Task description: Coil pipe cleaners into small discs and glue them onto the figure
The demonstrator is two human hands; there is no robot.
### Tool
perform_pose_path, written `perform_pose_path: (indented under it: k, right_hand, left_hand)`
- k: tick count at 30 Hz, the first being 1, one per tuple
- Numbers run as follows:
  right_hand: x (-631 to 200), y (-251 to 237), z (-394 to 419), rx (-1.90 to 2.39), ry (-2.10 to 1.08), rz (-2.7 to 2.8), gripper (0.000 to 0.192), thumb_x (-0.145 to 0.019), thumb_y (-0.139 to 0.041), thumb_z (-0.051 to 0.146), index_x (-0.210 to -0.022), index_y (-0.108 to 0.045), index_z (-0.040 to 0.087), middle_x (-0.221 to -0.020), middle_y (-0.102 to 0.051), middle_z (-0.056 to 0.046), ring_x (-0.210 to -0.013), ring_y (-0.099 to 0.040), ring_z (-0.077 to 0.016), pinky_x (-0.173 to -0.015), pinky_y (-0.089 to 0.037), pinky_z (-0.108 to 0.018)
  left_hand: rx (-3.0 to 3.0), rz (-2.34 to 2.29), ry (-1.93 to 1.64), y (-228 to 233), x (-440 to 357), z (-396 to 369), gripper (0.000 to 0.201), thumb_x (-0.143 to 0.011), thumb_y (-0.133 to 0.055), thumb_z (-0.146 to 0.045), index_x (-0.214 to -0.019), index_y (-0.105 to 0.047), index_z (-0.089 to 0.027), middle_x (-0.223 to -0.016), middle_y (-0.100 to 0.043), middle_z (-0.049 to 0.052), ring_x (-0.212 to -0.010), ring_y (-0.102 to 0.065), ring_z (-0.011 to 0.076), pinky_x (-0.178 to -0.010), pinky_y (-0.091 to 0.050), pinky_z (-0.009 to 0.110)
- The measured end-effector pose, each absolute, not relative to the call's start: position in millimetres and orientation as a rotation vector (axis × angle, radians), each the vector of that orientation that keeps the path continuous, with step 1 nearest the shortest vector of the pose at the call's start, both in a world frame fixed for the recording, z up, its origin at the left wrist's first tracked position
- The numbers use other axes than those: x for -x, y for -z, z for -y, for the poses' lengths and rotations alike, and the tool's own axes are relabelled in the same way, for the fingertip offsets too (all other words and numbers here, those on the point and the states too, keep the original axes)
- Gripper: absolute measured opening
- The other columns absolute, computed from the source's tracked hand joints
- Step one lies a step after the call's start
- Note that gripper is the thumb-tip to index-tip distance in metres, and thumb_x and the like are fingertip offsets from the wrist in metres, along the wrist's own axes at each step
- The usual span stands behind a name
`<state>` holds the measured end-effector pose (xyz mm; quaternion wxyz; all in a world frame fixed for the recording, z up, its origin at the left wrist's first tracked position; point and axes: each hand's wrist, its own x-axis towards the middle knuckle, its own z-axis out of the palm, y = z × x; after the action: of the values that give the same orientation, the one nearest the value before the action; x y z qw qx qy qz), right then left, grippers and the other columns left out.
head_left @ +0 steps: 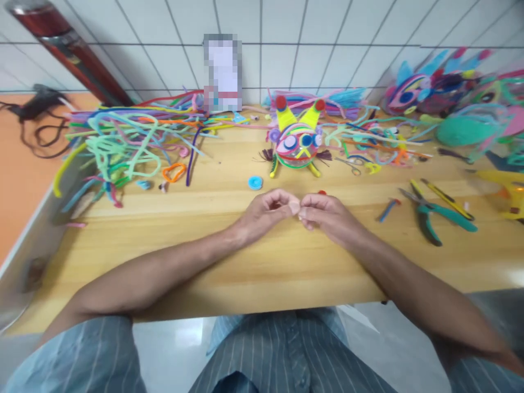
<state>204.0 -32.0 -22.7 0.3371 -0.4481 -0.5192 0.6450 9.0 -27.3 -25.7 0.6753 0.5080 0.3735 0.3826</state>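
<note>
My left hand (273, 212) and my right hand (323, 212) meet fingertip to fingertip above the middle of the wooden table. Both pinch at something too small to name, mostly hidden by the fingers. Just behind my right fingers a bit of red (322, 192) shows. Beyond the hands stands a colourful creature figure (298, 143) with yellow horns tipped in red, big eyes and yellow feet. A blue coiled disc (255, 183) lies on the table, behind and left of my left hand.
Bundles of pipe cleaners (123, 139) spread across the back left. Pliers (434, 210), a yellow cutter (447, 199) and a blue stick with a red end (388, 209) lie right. A yellow glue gun (510, 191) sits farther right, below more figures (409, 94). Scissors (352, 164) lie beside the figure.
</note>
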Motion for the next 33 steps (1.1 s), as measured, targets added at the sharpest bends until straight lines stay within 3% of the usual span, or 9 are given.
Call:
perform_pose_path:
  k: [5,12,19,24,27,30,33]
  right_hand:
    - [-211,19,30,1.253,-1.702,1.419,0.019,-0.076,-0.075,0.034,-0.069,-0.064,0.020,-0.060,-0.058,0.003,-0.051,-0.047,-0.0095,-0.050,-0.036,-0.025]
    - [-212,12,30,1.307,-1.547,1.562,0.025,-0.080,-0.074,0.041,-0.070,-0.064,0.020,-0.060,-0.058,0.002,-0.055,-0.048,-0.0110,-0.054,-0.036,-0.027]
    - [-212,7,32,1.219,-1.485,1.700,0.033,-0.086,-0.073,0.052,-0.075,-0.064,0.021,-0.064,-0.058,0.001,-0.059,-0.051,-0.0131,-0.058,-0.041,-0.028]
    - [-211,5,38,1.116,-1.488,1.766,0.048,-0.092,-0.065,0.064,-0.071,-0.063,0.021,-0.065,-0.060,0.000,-0.062,-0.054,-0.0143,-0.061,-0.045,-0.029]
    - [-214,9,40,1.073,-1.378,1.731,0.048,-0.093,-0.065,0.062,-0.067,-0.062,0.022,-0.065,-0.060,0.000,-0.062,-0.054,-0.0145,-0.061,-0.044,-0.029]
    - [-219,14,37,1.034,-1.166,1.504,0.041,-0.095,-0.066,0.056,-0.069,-0.063,0.023,-0.064,-0.058,0.001,-0.062,-0.052,-0.0152,-0.063,-0.043,-0.031]
    - [-222,16,33,0.977,-1.071,1.306,0.038,-0.092,-0.069,0.054,-0.070,-0.061,0.024,-0.062,-0.054,0.002,-0.058,-0.050,-0.0151,-0.059,-0.041,-0.031]
  left_hand:
    - [-1.496,-0.843,-0.847,22,0,17,0.025,-0.085,-0.076,-0.041,-0.081,-0.072,-0.017,-0.072,-0.061,-0.002,-0.062,-0.044,0.0107,-0.061,-0.035,0.027]
    - [-1.484,-0.869,-0.789,24,-4,28,0.024,-0.088,-0.070,-0.041,-0.081,-0.067,-0.018,-0.066,-0.052,-0.004,-0.060,-0.040,0.0111,-0.057,-0.032,0.026]
    - [-1.702,-0.935,-1.014,18,-6,46,0.012,-0.092,-0.066,-0.025,-0.081,-0.066,-0.019,-0.077,-0.061,0.001,-0.067,-0.049,0.0126,-0.065,-0.040,0.028]
    - [-1.875,-0.870,-1.164,15,-5,51,0.016,-0.099,-0.061,-0.024,-0.086,-0.068,-0.020,-0.079,-0.064,0.002,-0.072,-0.054,0.0133,-0.070,-0.044,0.028]
    - [-1.993,-0.828,-1.277,19,-5,54,0.009,-0.100,-0.061,-0.026,-0.101,-0.066,-0.020,-0.090,-0.069,0.004,-0.082,-0.062,0.0157,-0.074,-0.050,0.030]
    - [-2.200,-0.862,-1.256,23,-8,63,0.047,-0.098,-0.062,-0.037,-0.138,-0.052,-0.015,-0.128,-0.066,0.019,-0.120,-0.063,0.0272,-0.098,-0.054,0.044]
    - [-2.464,-0.896,-1.003,24,-12,74,0.085,-0.098,-0.059,-0.055,-0.161,-0.025,-0.009,-0.161,-0.041,0.029,-0.154,-0.037,0.0374,-0.120,-0.038,0.056]
